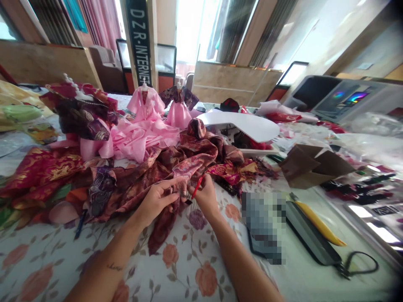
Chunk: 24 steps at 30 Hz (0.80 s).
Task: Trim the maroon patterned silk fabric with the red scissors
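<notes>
Fingers, left hand (159, 195): pinched on brocade cloth (170, 165); right hand (205, 195): closed around red tool (197, 187), slanting down-left toward cloth.

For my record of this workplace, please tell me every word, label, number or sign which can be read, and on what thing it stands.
"D Z R-INTERNE", on the dark upright panel; its end is unclear by the pink gown.
Small script on the left forearm: too blurred to read.
Black-and-white label at far right: too small to read.
</notes>
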Motion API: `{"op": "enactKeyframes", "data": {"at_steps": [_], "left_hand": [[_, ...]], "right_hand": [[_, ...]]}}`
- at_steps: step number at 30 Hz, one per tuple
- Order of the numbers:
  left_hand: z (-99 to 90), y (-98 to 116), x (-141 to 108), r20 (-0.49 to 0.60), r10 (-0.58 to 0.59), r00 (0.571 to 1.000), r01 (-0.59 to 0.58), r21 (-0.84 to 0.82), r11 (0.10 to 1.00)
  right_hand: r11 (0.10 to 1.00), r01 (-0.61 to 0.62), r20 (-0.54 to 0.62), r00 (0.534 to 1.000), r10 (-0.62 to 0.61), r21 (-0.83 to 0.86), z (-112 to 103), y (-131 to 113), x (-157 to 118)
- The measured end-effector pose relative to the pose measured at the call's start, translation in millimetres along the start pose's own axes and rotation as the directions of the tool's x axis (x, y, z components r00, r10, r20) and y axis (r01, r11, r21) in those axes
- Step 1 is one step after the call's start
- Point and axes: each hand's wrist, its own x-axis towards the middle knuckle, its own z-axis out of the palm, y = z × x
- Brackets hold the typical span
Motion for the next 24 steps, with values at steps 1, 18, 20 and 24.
{"op": "enactKeyframes", "data": {"at_steps": [1, 18, 20, 24], "left_hand": [[-1.1, 1, 0, -0.023, 0.030, 0.999, -0.030, 0.021, 0.999], [-4.3, -15, -4, -0.281, 0.068, 0.957, -0.077, -0.022, 0.997], [-5.2, -17, -2, -0.278, 0.028, 0.960, -0.053, -0.084, 0.995], [-6.2, -15, -4, -0.254, 0.028, 0.967, -0.051, -0.086, 0.995]], "right_hand": [[1.000, 0.007, -0.001, 1.000, -0.007, 0.014, 2, -2, 12], [0.983, 0.181, 0.547, 0.820, -0.167, 0.028, 134, -92, 114], [0.985, 0.173, 0.453, 0.879, -0.151, -0.009, 116, -84, 117], [0.992, 0.123, 0.257, 0.959, -0.116, -0.013, 57, -73, 93]]}}
